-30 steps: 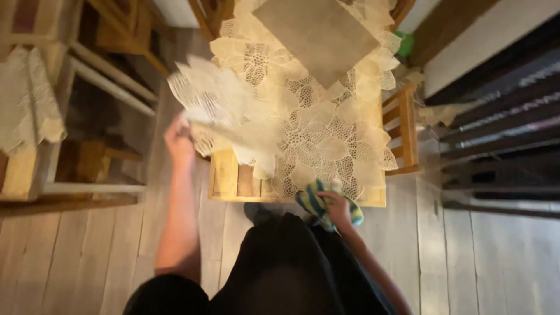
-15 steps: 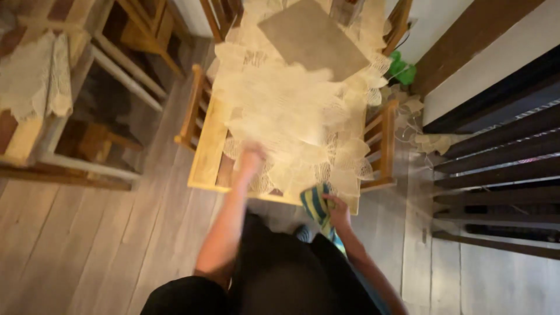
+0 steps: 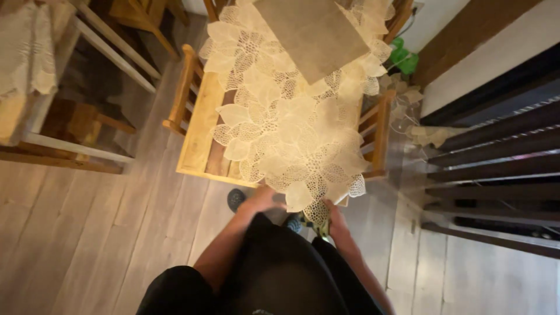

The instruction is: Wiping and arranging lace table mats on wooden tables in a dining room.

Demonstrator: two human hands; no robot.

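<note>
A cream lace tablecloth (image 3: 291,122) with a leaf pattern lies over a wooden table (image 3: 198,134), its near edge hanging over the front. My left hand (image 3: 262,198) is at that near edge of the cloth, fingers under the hanging lace. My right hand (image 3: 333,217) is at the right front corner and holds a green striped rag (image 3: 319,228), mostly hidden under the lace. A grey rectangular mat (image 3: 312,32) lies tilted on the far part of the cloth.
Wooden chairs stand at the table's left (image 3: 181,87) and right (image 3: 382,131) sides. Another table with a lace cloth (image 3: 26,52) is at far left. Dark stair-like slats (image 3: 496,151) run along the right. A green object (image 3: 403,57) sits by the wall.
My left hand laid the lifted lace flat on the table and drew back to its near edge. The view shifted closer over the table. My right hand kept the rag.
</note>
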